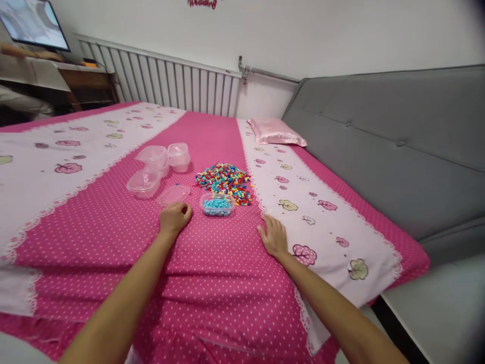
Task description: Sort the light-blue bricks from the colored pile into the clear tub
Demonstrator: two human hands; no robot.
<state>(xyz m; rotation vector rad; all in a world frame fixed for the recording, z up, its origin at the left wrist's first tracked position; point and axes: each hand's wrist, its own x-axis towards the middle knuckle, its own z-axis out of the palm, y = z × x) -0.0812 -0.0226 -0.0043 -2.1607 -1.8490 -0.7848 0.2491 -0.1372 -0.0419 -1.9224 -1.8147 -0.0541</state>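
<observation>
My left hand (175, 218) rests on the pink bedspread with its fingers curled into a loose fist, and nothing shows in it. Just beyond its knuckles lies a clear plastic lid (174, 195). To the right of this hand stands a clear plastic container (217, 205) with many small light blue pieces inside. Behind the container spreads a pile of small multicoloured pieces (224, 178). My right hand (275, 235) lies flat and open on the bed, fingers stretched forward, to the right of the container and apart from it.
Several clear containers (145, 182) stand at the left of the pile, some stacked. A pink pillow (276, 132) lies by the grey padded headboard (390, 141). A white radiator (170, 81) runs along the wall. At far left, another person's arm (28, 52) rests on a desk before a monitor.
</observation>
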